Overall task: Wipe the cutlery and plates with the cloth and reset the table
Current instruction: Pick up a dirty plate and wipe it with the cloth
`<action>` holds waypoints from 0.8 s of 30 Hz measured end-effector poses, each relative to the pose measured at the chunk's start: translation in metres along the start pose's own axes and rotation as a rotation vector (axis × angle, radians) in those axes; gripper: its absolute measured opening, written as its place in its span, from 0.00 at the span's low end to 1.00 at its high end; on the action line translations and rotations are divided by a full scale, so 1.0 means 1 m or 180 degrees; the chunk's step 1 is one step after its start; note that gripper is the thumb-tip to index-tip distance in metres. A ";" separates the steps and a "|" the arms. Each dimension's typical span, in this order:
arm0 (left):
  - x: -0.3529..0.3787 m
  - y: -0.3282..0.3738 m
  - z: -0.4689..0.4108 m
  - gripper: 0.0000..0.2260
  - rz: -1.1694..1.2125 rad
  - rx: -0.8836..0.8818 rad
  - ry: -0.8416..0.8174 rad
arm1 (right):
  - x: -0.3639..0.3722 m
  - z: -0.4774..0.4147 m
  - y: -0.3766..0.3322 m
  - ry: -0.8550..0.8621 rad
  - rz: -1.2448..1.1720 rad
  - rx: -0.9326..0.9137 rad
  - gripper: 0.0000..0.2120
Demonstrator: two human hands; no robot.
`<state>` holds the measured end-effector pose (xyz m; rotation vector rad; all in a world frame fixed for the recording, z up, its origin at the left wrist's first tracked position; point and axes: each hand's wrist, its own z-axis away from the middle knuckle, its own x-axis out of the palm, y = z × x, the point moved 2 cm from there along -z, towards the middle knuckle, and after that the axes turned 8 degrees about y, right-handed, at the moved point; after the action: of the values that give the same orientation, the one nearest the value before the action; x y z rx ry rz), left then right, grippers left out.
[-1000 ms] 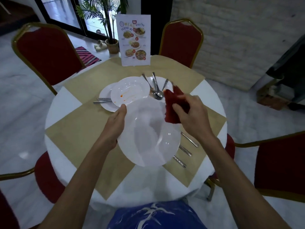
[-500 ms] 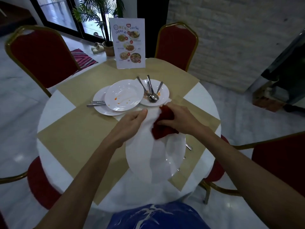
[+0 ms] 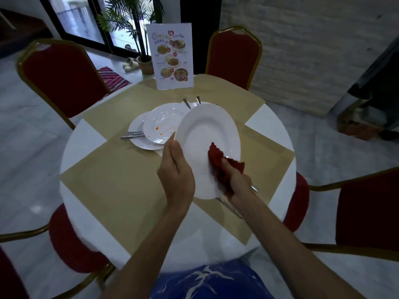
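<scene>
A large white plate (image 3: 207, 139) is held tilted above the round table (image 3: 90, 216). My left hand (image 3: 176, 171) grips its left rim. My right hand (image 3: 236, 183) holds a red cloth (image 3: 218, 160) bunched against the plate's lower right face. Behind it, a stained white plate (image 3: 164, 124) with orange sauce marks lies on another plate (image 3: 138, 137), with forks (image 3: 132, 134) at its left edge. Spoon handles (image 3: 192, 102) stick up behind the held plate. Cutlery (image 3: 228, 206) lies on the mat under my right wrist, mostly hidden.
A standing menu card (image 3: 170, 57) is at the table's far side. Red chairs with gold frames ring the table, such as the chair (image 3: 62, 80) at far left and the chair (image 3: 234, 57) behind. Tan mats (image 3: 121, 184) cover the white cloth.
The plate has been turned upright so its face shows to me and lifted further from me. My right hand with the cloth has slid down to the plate's lower right.
</scene>
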<state>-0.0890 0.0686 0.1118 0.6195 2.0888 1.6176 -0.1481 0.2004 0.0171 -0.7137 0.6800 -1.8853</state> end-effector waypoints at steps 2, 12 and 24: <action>-0.014 -0.021 -0.006 0.13 0.0323 -0.0456 -0.0217 | -0.009 -0.001 -0.032 0.0156 0.0464 -0.0725 0.14; -0.017 -0.026 -0.046 0.18 -0.0694 -0.0950 -0.2905 | 0.036 0.053 -0.107 -0.1433 0.4776 -0.4284 0.15; -0.004 -0.006 -0.049 0.21 -0.0045 -0.0879 -0.0662 | 0.002 0.008 0.010 0.0797 0.0281 -0.0979 0.21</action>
<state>-0.1144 0.0266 0.1180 0.6448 1.6819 1.7138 -0.1369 0.1933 0.0160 -0.6309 1.1606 -1.8245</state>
